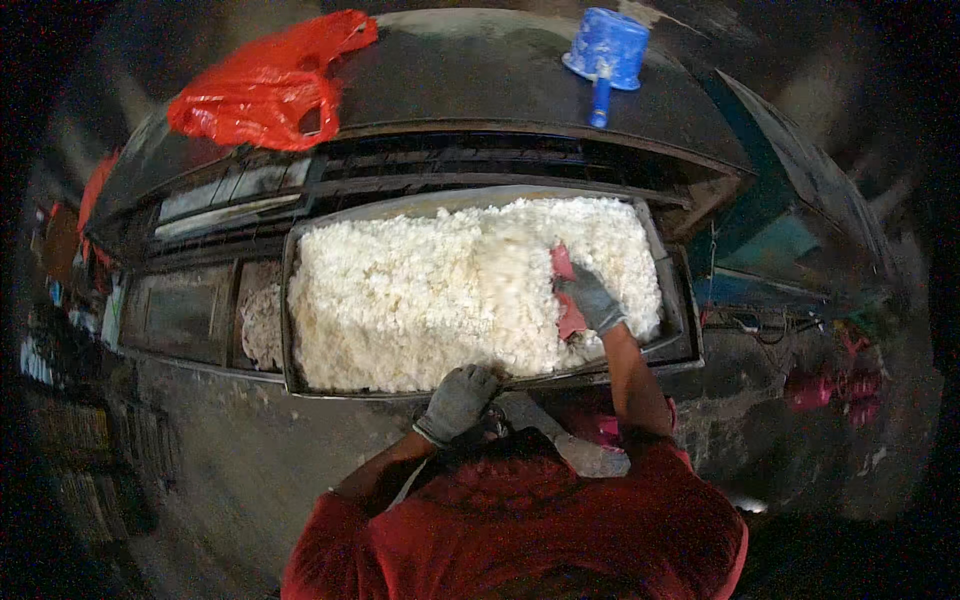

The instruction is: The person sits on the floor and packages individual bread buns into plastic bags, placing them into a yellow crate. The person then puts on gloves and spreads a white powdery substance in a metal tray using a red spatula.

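White crumbs [400, 290] are filling a dark rectangular tray [286, 340], grey-gloved right hand [592, 300] gripping flat pink scraper [571, 320] there, likely spreading, grey-gloved left hand [459, 403] seemingly bracing at near rim, grip unclear.

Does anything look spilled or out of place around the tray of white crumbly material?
Possibly: greyish lumpy material lies outside the long rectangular tray, beyond its left end; whether it spilled, I cannot tell. Also, the crumpled red plastic bag lies loose on the dark flat surface beyond.
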Demonstrator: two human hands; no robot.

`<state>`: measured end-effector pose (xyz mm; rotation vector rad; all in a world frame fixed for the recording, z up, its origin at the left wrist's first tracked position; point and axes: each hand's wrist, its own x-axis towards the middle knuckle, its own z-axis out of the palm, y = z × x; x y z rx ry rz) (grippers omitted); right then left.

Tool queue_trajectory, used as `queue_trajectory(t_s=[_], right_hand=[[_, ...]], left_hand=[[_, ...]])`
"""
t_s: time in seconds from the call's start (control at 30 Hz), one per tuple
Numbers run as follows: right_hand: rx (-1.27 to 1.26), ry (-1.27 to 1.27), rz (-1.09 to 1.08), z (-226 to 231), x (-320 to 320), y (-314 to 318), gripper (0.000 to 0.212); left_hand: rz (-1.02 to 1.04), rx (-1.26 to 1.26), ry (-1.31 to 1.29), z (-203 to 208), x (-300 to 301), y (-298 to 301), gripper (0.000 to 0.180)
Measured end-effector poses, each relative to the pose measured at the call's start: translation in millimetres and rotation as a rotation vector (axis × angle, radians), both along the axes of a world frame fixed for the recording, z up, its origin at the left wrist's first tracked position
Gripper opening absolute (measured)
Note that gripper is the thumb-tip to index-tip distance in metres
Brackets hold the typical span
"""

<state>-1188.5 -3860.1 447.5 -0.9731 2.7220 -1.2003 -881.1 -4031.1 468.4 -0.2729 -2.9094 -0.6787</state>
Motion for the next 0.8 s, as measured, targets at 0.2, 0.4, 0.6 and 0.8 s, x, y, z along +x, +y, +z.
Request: queue_trajectory(t_s=[0.2,0.4,0.6,0.8], right_hand=[[0.198,-0.231,0.148,20,-48,39,0.047],[0.05,-0.327,0.315,-58,-16,-80,0.048],[0.279,-0.007,0.422,86,27,-106,0.045],[0.002,-0.27,0.282,79,-84,43,0.047]], left_hand=[[-0.07,0.102,0.16,0,2,-12,0.034],[-0.167,0.024,0.123,-22,-73,46,0.025],[-0.212,0.054,0.121,-22,-91,59,0.018],[-0.316,0.544,0.331,85,-36,-38,0.029]])
